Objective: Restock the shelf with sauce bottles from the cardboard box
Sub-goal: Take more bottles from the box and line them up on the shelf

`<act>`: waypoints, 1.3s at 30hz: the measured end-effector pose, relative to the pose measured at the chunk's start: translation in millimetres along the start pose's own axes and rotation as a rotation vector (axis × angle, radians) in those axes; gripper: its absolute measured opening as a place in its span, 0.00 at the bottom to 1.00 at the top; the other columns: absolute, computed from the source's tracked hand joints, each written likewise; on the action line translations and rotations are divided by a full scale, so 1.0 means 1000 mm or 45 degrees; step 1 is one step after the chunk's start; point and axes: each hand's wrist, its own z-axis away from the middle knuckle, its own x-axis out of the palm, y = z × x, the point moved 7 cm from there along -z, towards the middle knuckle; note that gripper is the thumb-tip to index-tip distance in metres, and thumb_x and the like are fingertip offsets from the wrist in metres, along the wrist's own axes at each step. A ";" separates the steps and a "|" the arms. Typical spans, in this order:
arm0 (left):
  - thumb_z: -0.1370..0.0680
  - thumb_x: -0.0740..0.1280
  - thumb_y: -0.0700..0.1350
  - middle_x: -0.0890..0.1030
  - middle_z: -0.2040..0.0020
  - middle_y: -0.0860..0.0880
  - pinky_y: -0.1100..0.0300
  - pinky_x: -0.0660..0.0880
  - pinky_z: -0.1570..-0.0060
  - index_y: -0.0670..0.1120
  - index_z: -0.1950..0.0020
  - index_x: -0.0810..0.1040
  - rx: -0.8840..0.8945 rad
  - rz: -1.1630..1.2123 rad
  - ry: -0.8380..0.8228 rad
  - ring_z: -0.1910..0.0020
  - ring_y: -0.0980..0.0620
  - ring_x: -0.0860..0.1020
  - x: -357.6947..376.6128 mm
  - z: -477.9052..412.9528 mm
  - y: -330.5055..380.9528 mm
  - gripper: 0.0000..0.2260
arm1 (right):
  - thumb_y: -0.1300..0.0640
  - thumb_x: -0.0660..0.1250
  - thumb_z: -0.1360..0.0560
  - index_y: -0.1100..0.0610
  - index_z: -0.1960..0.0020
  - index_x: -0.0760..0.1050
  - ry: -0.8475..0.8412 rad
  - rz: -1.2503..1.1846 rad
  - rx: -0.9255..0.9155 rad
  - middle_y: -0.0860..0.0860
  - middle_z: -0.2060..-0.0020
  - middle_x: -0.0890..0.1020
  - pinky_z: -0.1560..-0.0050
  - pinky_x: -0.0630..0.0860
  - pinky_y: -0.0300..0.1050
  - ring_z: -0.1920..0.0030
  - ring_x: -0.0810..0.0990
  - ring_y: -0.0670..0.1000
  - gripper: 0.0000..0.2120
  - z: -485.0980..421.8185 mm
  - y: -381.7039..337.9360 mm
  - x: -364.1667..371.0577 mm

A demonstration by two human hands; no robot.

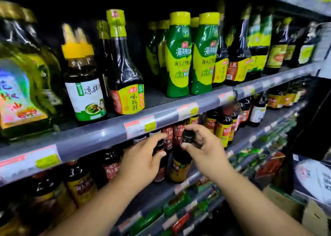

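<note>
From the head view, I am reaching under the top shelf rail (107, 133) into the second shelf (161, 191). My right grip (202, 146) is curled over the black cap (188, 137) of a sauce bottle with a yellow label (179, 169). It pinches the cap from above. This bottle stands near the front edge of the shelf.

My left grip (141, 162) is just beside it, on the left. Its fingers and thumb curl round the top of a bottle with a dark red label (160, 174). The two bottles are very close. I cannot tell if they touch.

I think I am setting these bottles into their row. To do it well, I should keep each bottle straight up. I should slide them back slowly, so they do not bump the ones behind. The caps are small and smooth, so I should hold on tight. The labels should face me. The rail hangs low over the caps, so I should not lift high.

Low on the right is a brown box shape (313, 219). It may be the cardboard box, but it is too blurry to tell.
</note>
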 end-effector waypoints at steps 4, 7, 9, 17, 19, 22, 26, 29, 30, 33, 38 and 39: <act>0.26 0.65 0.52 0.82 0.43 0.54 0.53 0.78 0.51 0.60 0.35 0.68 -0.029 -0.111 0.039 0.46 0.47 0.80 0.005 0.000 -0.006 0.19 | 0.67 0.73 0.28 0.37 0.46 0.76 -0.069 -0.085 -0.025 0.37 0.53 0.84 0.46 0.77 0.36 0.49 0.83 0.39 0.25 -0.015 0.018 0.016; 0.26 0.68 0.51 0.82 0.45 0.53 0.53 0.78 0.52 0.61 0.35 0.66 -0.091 -0.169 0.043 0.48 0.46 0.81 0.005 0.001 -0.012 0.21 | 0.69 0.73 0.28 0.38 0.47 0.76 -0.134 -0.148 -0.030 0.35 0.56 0.84 0.48 0.75 0.33 0.51 0.82 0.37 0.25 -0.024 0.029 0.031; 0.25 0.69 0.51 0.82 0.45 0.53 0.53 0.77 0.51 0.63 0.35 0.66 -0.150 -0.168 0.042 0.48 0.46 0.80 0.002 0.003 -0.016 0.22 | 0.67 0.73 0.27 0.36 0.48 0.76 -0.182 -0.154 -0.039 0.33 0.57 0.83 0.49 0.75 0.34 0.53 0.82 0.36 0.25 -0.029 0.034 0.039; 0.24 0.70 0.50 0.83 0.50 0.46 0.52 0.76 0.55 0.54 0.33 0.71 -0.239 -0.211 0.107 0.52 0.41 0.81 0.003 0.006 -0.023 0.20 | 0.56 0.72 0.25 0.27 0.47 0.72 -0.337 0.012 -0.158 0.38 0.52 0.82 0.47 0.78 0.40 0.50 0.81 0.39 0.23 -0.039 0.031 0.055; 0.24 0.70 0.50 0.83 0.52 0.46 0.53 0.76 0.58 0.51 0.34 0.72 -0.229 -0.246 0.125 0.56 0.41 0.81 0.007 0.005 -0.024 0.19 | 0.52 0.69 0.24 0.28 0.41 0.70 -0.349 0.088 -0.220 0.43 0.50 0.83 0.48 0.80 0.50 0.52 0.83 0.49 0.20 -0.037 0.031 0.058; 0.23 0.69 0.50 0.83 0.51 0.46 0.52 0.78 0.62 0.52 0.34 0.68 -0.177 -0.330 0.133 0.57 0.41 0.81 0.015 0.003 -0.026 0.20 | 0.49 0.69 0.23 0.31 0.32 0.64 -0.390 0.150 -0.302 0.42 0.38 0.80 0.48 0.79 0.50 0.54 0.83 0.49 0.24 -0.032 0.034 0.062; 0.23 0.68 0.52 0.79 0.39 0.45 0.50 0.79 0.57 0.53 0.29 0.61 -0.132 -0.320 0.115 0.47 0.42 0.80 0.022 0.006 -0.033 0.25 | 0.54 0.69 0.22 0.31 0.24 0.52 -0.555 0.109 -0.300 0.42 0.25 0.67 0.51 0.68 0.29 0.59 0.72 0.27 0.37 -0.023 0.046 0.071; 0.24 0.69 0.54 0.69 0.30 0.45 0.50 0.78 0.49 0.58 0.23 0.49 -0.184 -0.253 0.000 0.40 0.44 0.76 0.036 0.014 -0.041 0.38 | 0.55 0.65 0.19 0.26 0.26 0.38 -0.627 0.106 -0.319 0.39 0.22 0.55 0.26 0.60 0.40 0.26 0.59 0.36 0.43 -0.021 0.053 0.081; 0.24 0.69 0.53 0.68 0.30 0.44 0.51 0.78 0.51 0.59 0.22 0.45 -0.184 -0.269 -0.008 0.42 0.44 0.76 0.040 0.017 -0.043 0.39 | 0.56 0.64 0.18 0.25 0.27 0.36 -0.653 0.128 -0.325 0.38 0.22 0.53 0.24 0.54 0.41 0.22 0.52 0.39 0.43 -0.021 0.055 0.086; 0.22 0.67 0.51 0.67 0.32 0.41 0.53 0.79 0.57 0.58 0.22 0.51 -0.137 -0.341 0.015 0.46 0.41 0.77 0.049 0.021 -0.048 0.34 | 0.59 0.60 0.17 0.28 0.25 0.43 -0.645 0.206 -0.368 0.48 0.20 0.53 0.27 0.50 0.32 0.23 0.46 0.39 0.37 -0.018 0.062 0.097; 0.23 0.69 0.49 0.63 0.28 0.42 0.56 0.79 0.50 0.52 0.26 0.64 -0.124 -0.273 0.033 0.48 0.42 0.78 0.060 0.033 -0.058 0.27 | 0.60 0.64 0.19 0.43 0.25 0.68 -0.558 0.150 -0.376 0.43 0.23 0.55 0.27 0.56 0.32 0.23 0.50 0.40 0.25 -0.022 0.076 0.102; 0.23 0.69 0.49 0.61 0.27 0.43 0.60 0.77 0.52 0.53 0.25 0.63 -0.128 -0.250 0.040 0.50 0.43 0.79 0.063 0.038 -0.059 0.28 | 0.61 0.66 0.20 0.43 0.25 0.67 -0.557 0.129 -0.392 0.44 0.21 0.54 0.27 0.61 0.36 0.22 0.51 0.41 0.26 -0.020 0.080 0.102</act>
